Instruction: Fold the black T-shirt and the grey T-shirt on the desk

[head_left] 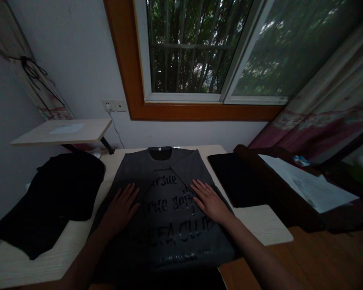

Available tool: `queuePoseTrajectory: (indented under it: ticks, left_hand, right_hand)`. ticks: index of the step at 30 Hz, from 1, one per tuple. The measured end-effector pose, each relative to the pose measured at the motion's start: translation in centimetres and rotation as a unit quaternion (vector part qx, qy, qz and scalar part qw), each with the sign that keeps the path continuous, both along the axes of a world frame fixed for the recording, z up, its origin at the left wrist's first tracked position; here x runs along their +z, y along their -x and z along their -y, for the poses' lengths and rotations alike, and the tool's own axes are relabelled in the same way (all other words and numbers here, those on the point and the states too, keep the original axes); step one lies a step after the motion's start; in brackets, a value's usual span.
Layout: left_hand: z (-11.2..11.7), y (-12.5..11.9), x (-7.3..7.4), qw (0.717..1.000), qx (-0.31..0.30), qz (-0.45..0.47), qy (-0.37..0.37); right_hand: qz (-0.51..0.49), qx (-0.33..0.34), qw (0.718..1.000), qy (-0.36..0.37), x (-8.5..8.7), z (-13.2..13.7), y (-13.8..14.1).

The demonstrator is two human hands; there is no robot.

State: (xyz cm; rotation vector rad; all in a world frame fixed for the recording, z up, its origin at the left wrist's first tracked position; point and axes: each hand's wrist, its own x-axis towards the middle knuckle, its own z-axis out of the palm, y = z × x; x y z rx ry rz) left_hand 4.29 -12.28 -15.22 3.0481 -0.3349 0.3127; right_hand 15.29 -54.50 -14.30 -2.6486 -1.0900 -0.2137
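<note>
A dark grey T-shirt (166, 169) with black printed lettering lies front-up on the light wooden table (260, 225), its sides folded in so it forms a narrow rectangle, collar toward the window. My left hand (121, 207) rests flat on the shirt's left half, fingers stretched out. My right hand (208, 199) lies flat on the right half beside the lettering, fingers spread. Neither hand holds anything.
A crumpled black garment (57, 197) lies on the table's left side. A flat black folded item (236, 179) sits to the right. A dark wooden piece with white papers (308, 185) stands further right. A small side shelf (63, 133), wall socket and window are behind.
</note>
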Motion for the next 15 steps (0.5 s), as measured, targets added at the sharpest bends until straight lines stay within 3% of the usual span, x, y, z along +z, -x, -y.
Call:
queuePoseTrajectory:
  ticks: [4,8,12,15]
  left_hand:
    - [-0.4,2.0,0.5,1.000,-0.013,-0.008,0.009]
    - [-1.7,2.7,0.8,0.998,-0.002,-0.003,0.058]
    - [-4.3,1.2,0.9,0.990,0.080,0.067,0.093]
    - [-6.3,-1.0,0.5,0.984,0.143,0.079,0.079]
  right_hand:
    - [-0.004,-0.003,1.000,-0.010,0.1,0.2,0.1]
    - [0.000,-0.040,0.997,-0.066,1.0,0.5,-0.4]
    - [0.037,-0.113,0.987,-0.103,1.6,1.0,-2.5]
    - [0.053,-0.166,0.981,-0.081,1.0,1.3,-5.0]
